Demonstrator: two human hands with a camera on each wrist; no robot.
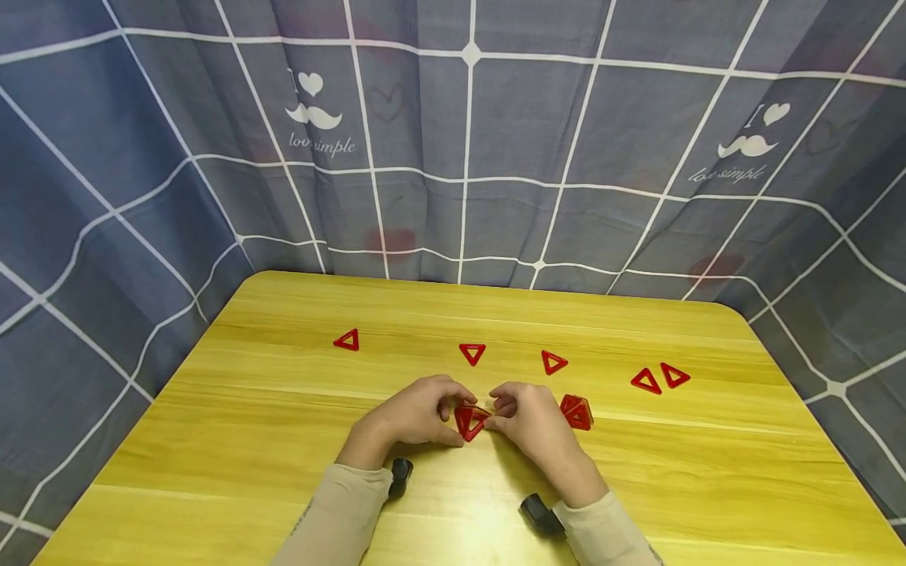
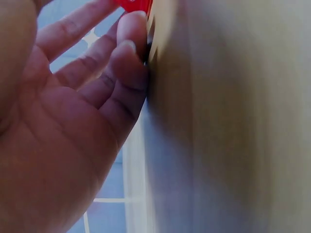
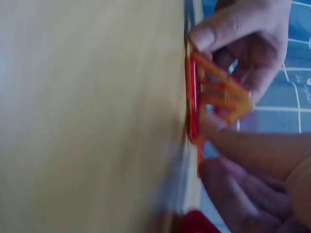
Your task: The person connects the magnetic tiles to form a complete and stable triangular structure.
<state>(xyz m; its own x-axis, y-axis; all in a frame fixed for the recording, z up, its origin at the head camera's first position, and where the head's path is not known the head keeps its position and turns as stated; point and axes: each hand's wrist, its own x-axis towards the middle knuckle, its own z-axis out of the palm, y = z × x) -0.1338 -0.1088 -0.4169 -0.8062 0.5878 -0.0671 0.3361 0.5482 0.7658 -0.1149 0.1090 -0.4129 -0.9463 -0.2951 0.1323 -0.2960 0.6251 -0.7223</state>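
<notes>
Between the two hands a small pyramid of red open-centred triangle tiles (image 1: 467, 422) stands on the table. My left hand (image 1: 428, 413) holds it from the left, thumb at the near side and forefinger at the far side. From the right, my right hand (image 1: 527, 417) pinches at its edge with thumb and fingers. Seen from the right wrist, the pyramid (image 3: 226, 92) looks orange and translucent, its base flat against the wood and its tip pointing away. Only a red corner of the pyramid (image 2: 135, 5) shows above the fingertips in the left wrist view.
Right of the right hand stands a second red pyramid (image 1: 577, 413). Loose red triangles lie farther back: one at left (image 1: 348, 340), one mid-table (image 1: 472, 354), another (image 1: 554, 362), and a pair at right (image 1: 646, 381). A grey checked curtain (image 1: 425, 141) hangs behind the wooden table (image 1: 212, 440).
</notes>
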